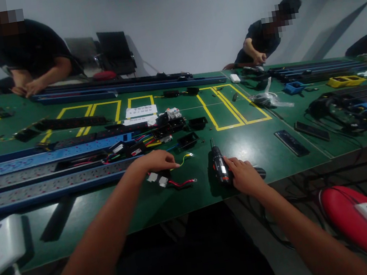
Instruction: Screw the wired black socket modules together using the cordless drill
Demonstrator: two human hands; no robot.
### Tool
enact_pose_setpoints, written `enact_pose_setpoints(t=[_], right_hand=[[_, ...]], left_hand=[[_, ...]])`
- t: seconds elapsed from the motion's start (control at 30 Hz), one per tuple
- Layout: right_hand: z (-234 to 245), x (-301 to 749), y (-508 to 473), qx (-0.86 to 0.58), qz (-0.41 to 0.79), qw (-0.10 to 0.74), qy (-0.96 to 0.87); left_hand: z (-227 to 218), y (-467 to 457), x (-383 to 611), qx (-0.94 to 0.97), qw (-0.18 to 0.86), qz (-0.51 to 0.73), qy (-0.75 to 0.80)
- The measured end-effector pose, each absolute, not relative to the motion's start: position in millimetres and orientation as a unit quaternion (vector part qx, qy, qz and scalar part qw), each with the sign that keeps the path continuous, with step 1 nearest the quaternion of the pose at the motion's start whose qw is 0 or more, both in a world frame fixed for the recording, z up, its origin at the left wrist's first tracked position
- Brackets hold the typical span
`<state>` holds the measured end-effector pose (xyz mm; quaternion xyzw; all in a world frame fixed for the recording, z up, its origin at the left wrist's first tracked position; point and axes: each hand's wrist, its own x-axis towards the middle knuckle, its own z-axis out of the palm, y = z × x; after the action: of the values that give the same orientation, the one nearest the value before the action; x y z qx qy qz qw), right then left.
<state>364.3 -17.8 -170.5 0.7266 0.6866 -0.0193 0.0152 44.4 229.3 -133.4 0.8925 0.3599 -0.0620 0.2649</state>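
Left hand (159, 160) pinches the green-yellow wire (185, 157), ring end free. Right hand (245, 175) wraps the drill (220, 166) handle; drill lies on the bench (179, 199), just right of the wires. Red wire (182, 184) ring end loose too, so I'd say wiring's part done, both lugs left to fasten. Signs (141, 111) carry print, too small to read; drill brand illegible
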Motion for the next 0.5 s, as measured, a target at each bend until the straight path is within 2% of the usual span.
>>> enact_pose_setpoints(t=[0.07,0.2,0.5], right_hand=[[-168,366,-17,0.724,-0.04,0.01,0.689],[-163,372,-15,0.711,-0.08,-0.002,0.699],[-146,382,1,0.68,-0.149,-0.002,0.718]], left_hand=[[-141,228,69,0.901,0.257,-0.062,0.345],[-167,220,106,0.883,0.189,-0.017,0.43],[-183,229,98,0.878,0.187,-0.026,0.44]])
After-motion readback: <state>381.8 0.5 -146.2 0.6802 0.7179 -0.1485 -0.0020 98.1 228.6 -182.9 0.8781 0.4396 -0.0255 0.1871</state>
